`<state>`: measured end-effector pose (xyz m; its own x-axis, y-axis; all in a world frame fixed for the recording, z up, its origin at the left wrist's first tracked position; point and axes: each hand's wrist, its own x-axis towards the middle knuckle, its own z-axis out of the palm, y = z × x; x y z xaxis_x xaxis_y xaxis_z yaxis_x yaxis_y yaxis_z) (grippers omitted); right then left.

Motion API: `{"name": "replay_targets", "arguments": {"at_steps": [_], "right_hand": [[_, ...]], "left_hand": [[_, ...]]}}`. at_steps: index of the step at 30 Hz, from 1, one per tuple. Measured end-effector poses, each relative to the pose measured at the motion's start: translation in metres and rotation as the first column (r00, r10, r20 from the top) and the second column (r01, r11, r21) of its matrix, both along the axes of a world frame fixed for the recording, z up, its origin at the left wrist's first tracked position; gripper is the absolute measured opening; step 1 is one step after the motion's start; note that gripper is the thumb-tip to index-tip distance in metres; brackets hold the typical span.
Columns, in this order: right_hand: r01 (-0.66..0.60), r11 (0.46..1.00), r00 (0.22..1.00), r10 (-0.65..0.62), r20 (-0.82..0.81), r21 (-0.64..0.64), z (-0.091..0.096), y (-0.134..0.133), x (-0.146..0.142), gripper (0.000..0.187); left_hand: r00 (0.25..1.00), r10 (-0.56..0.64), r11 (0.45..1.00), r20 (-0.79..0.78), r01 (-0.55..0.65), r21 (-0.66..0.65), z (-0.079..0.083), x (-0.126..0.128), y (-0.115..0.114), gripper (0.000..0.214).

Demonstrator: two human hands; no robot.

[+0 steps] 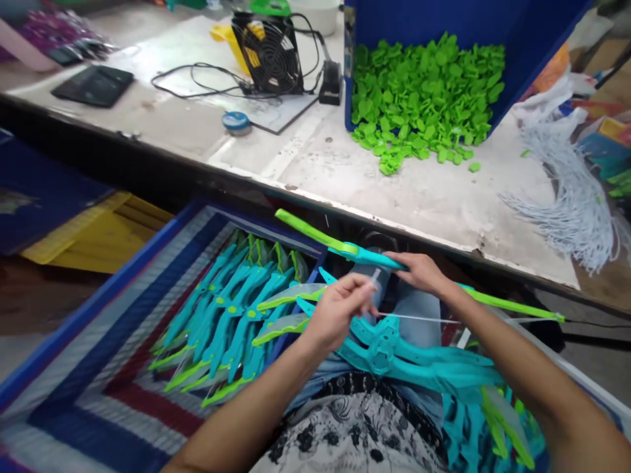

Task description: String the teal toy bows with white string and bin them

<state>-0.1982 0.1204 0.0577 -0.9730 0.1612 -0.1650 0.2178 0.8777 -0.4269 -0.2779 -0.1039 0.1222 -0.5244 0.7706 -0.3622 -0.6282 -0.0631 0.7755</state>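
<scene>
My right hand [419,270] is closed round the teal middle of a toy bow [367,255], whose lime-green limbs stick out on both sides. A white string [419,318] runs from the bow's right tip to my left hand [341,307]. That hand pinches the string's end, with a short whitish piece showing above the fingers. The left tip of the bow has no string on it. Across my lap, below both hands, lie several more teal bows [382,348] with green limbs, partly covered by my left hand and right forearm.
Left of my lap, a blue-rimmed crate [89,312] holds a row of bows [231,309]. On the table [197,135] are a blue bin [530,39] of green pieces [428,98], a bundle of white strings [574,190], a black fan [273,59], a phone-like slab [93,85] and a round tin [236,122].
</scene>
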Motion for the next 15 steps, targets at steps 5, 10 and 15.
{"name": "replay_targets", "arguments": {"at_steps": [5,10,15], "right_hand": [[0.091,0.914,0.996,-0.086,0.031,-0.396,-0.008,0.029,0.021,0.049],[0.130,0.877,0.991,-0.123,0.044,-0.463,-0.014,0.028,0.026,0.049],[0.126,0.890,0.992,-0.112,0.058,-0.438,-0.010,0.026,0.025,0.050]], "left_hand": [[0.853,0.453,0.875,-0.260,-0.481,-0.055,-0.008,-0.056,-0.007,0.025],[0.725,0.452,0.794,-0.520,-0.592,-0.136,-0.017,-0.100,0.007,0.025],[0.608,0.387,0.803,-0.693,-0.591,-0.070,-0.020,-0.130,0.028,0.021]]}}
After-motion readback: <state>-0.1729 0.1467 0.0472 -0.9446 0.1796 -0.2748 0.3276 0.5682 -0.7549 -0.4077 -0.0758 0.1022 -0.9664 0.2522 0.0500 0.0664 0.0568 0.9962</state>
